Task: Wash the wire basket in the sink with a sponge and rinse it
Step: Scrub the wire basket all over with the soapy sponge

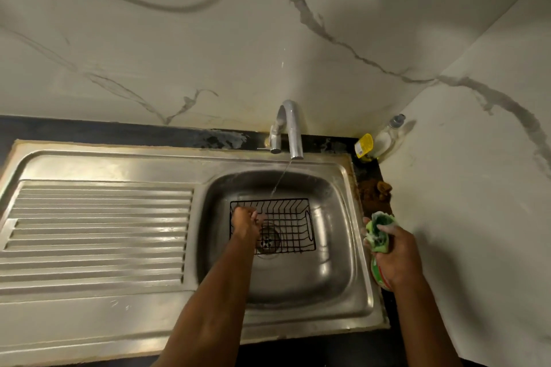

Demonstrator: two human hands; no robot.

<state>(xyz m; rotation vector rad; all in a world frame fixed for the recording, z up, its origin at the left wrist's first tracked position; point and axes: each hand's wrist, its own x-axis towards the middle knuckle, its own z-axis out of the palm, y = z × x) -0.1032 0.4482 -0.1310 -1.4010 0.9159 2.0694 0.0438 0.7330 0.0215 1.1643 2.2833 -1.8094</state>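
The wire basket sits in the sink at the centre of the frame, over the drain, with a thin stream from the tap falling just behind its far rim. The left hand grips the basket's left rim, fingers curled round the top wire. The right hand, at the right edge of the sink, clutches a soapy green sponge above a small container (mostly hidden under the palm, so what it holds cannot be told).

The basket looks light and stiff, an open black grid that should keep its shape under scrubbing. Wet and soapy, the thin coated wires will likely be slippery, and the gaps can catch fingertips or snag the sponge. The top rim is the soundest place to hold; the looped handle at the right end would also serve for turning it under the water. A bottle stands in the corner at the upper right.
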